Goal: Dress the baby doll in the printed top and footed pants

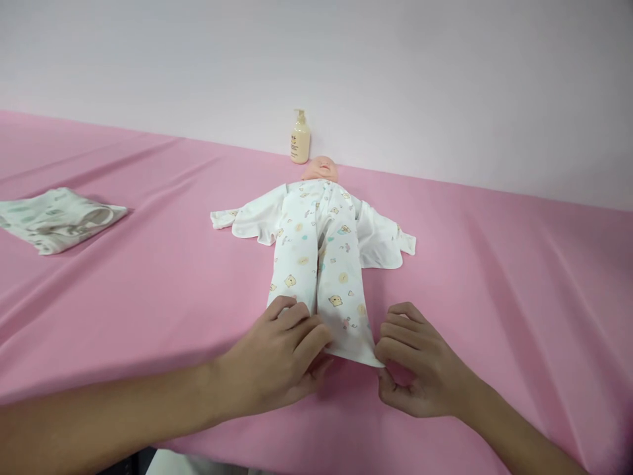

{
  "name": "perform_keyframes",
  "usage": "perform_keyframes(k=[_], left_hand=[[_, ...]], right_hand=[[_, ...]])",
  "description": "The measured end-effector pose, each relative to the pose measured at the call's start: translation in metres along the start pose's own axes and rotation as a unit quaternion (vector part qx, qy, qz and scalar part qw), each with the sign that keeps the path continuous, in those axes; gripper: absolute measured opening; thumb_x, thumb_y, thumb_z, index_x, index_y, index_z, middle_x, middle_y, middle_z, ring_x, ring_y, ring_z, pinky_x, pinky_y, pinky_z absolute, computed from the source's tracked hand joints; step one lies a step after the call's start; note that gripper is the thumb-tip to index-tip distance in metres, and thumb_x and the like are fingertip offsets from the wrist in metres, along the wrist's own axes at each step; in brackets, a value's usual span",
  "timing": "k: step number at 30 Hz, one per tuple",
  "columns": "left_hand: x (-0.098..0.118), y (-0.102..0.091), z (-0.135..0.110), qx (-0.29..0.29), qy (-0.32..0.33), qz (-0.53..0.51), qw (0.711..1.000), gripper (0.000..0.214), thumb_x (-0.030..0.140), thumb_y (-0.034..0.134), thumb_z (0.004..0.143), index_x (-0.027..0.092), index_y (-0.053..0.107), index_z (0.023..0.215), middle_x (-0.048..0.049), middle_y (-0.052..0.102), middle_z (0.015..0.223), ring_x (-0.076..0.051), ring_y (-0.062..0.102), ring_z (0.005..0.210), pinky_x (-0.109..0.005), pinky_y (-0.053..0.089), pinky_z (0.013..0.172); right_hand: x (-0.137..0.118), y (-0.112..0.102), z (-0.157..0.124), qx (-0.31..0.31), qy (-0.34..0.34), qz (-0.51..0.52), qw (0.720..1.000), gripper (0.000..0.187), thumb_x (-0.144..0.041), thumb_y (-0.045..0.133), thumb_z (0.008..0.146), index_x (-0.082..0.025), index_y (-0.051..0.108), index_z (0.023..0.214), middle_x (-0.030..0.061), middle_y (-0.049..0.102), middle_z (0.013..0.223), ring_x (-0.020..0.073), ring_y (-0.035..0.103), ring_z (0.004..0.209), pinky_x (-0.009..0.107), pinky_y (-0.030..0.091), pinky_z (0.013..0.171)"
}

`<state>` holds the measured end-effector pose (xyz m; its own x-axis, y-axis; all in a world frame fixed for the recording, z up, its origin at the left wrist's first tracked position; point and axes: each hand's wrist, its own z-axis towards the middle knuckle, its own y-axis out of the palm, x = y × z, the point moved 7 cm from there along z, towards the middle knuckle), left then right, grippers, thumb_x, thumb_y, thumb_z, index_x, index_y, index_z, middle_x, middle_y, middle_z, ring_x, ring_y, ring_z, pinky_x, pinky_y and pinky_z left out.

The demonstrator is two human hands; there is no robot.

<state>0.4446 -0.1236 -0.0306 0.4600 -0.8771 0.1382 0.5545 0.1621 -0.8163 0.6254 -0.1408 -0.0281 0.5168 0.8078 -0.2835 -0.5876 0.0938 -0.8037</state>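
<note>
A baby doll (321,169) lies on its back on the pink cloth (494,277), head toward the wall. It wears an open white top (257,218), and white printed trousers (326,264) cover its body and legs. My left hand (277,359) rests on the left trouser leg's end, fingers curled over the fabric. My right hand (420,363) pinches the hem of the right trouser leg at its corner.
A cream pump bottle (300,137) stands against the wall just behind the doll's head. A folded pale printed garment (57,220) lies at the far left of the cloth. The table's near edge runs under my forearms.
</note>
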Motion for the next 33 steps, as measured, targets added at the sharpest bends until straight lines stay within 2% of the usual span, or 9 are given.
perform_keyframes(k=[3,7,14,18,22,25,28,30,33], left_hand=[[-0.002,0.004,-0.003,-0.030,-0.031,0.033,0.999,0.015,0.031,0.067,0.098,0.020,0.057,0.099,-0.0036,0.070,0.093,-0.023,0.057,0.087,-0.041,0.041,0.082],[-0.003,0.007,-0.004,-0.040,-0.027,0.068,0.997,0.013,0.028,0.065,0.099,0.020,0.056,0.092,-0.0029,0.068,0.089,-0.023,0.055,0.086,-0.042,0.039,0.081],[-0.003,0.007,-0.003,-0.025,-0.022,0.023,0.999,0.009,0.021,0.066,0.091,0.020,0.057,0.092,-0.0025,0.067,0.087,-0.021,0.055,0.084,-0.041,0.041,0.084],[-0.002,0.001,-0.004,-0.017,-0.042,-0.039,0.998,0.018,0.034,0.068,0.093,0.020,0.058,0.094,-0.0029,0.068,0.089,-0.021,0.056,0.084,-0.042,0.041,0.084],[-0.013,-0.011,0.010,-0.002,-0.048,-0.058,0.997,0.019,0.036,0.067,0.095,0.019,0.062,0.104,-0.0058,0.072,0.107,-0.023,0.059,0.098,-0.041,0.043,0.088],[-0.034,-0.016,0.033,-0.035,-0.033,-0.005,0.999,0.015,0.032,0.062,0.100,0.020,0.065,0.107,-0.0060,0.072,0.116,-0.023,0.059,0.104,-0.041,0.042,0.089],[-0.060,-0.016,0.051,-0.119,-0.039,0.049,0.991,0.015,0.032,0.060,0.101,0.020,0.068,0.102,-0.0055,0.073,0.105,-0.023,0.060,0.096,-0.040,0.039,0.083],[-0.074,-0.017,0.055,-0.156,-0.053,0.045,0.985,0.014,0.031,0.060,0.100,0.020,0.068,0.102,-0.0032,0.073,0.100,-0.022,0.062,0.092,-0.039,0.038,0.082],[-0.086,-0.019,0.048,-0.176,-0.076,0.017,0.981,0.013,0.030,0.059,0.098,0.022,0.067,0.105,-0.0007,0.073,0.103,-0.019,0.066,0.091,-0.037,0.038,0.084]], right_hand=[[0.002,0.000,0.001,0.003,0.011,0.011,1.000,0.026,-0.007,0.056,0.071,-0.025,0.039,0.082,-0.0051,0.037,0.071,0.0140,0.031,0.065,0.033,0.038,0.077],[0.001,0.003,0.003,-0.022,-0.002,0.025,0.999,0.026,-0.008,0.056,0.072,-0.025,0.037,0.079,-0.0054,0.035,0.071,0.0139,0.031,0.064,0.032,0.037,0.074],[0.001,0.004,0.004,-0.085,-0.003,0.073,0.994,0.030,-0.006,0.053,0.072,-0.025,0.030,0.076,-0.0057,0.035,0.067,0.0145,0.031,0.062,0.034,0.039,0.074],[0.002,0.004,0.000,-0.077,0.002,0.100,0.992,0.026,-0.007,0.051,0.079,-0.025,0.033,0.079,-0.0054,0.037,0.067,0.0152,0.032,0.062,0.035,0.040,0.072],[0.009,-0.004,0.003,-0.029,0.034,0.089,0.995,0.019,-0.011,0.056,0.088,-0.025,0.043,0.086,-0.0026,0.052,0.073,0.0173,0.045,0.069,0.034,0.042,0.071],[0.014,-0.014,0.022,-0.011,0.082,0.051,0.995,0.012,-0.013,0.059,0.097,-0.024,0.055,0.098,0.0020,0.065,0.092,0.0189,0.057,0.086,0.035,0.048,0.080],[0.018,-0.015,0.057,-0.045,0.107,0.024,0.993,0.012,-0.019,0.059,0.103,-0.024,0.061,0.113,0.0058,0.070,0.111,0.0213,0.062,0.107,0.038,0.050,0.093],[0.019,-0.005,0.082,-0.096,0.087,0.019,0.991,0.010,-0.023,0.059,0.103,-0.023,0.064,0.113,0.0066,0.071,0.114,0.0222,0.063,0.110,0.039,0.051,0.096],[0.024,0.015,0.106,-0.158,0.027,0.021,0.987,0.007,-0.020,0.061,0.101,-0.022,0.067,0.105,0.0053,0.072,0.105,0.0210,0.063,0.104,0.039,0.050,0.099]])
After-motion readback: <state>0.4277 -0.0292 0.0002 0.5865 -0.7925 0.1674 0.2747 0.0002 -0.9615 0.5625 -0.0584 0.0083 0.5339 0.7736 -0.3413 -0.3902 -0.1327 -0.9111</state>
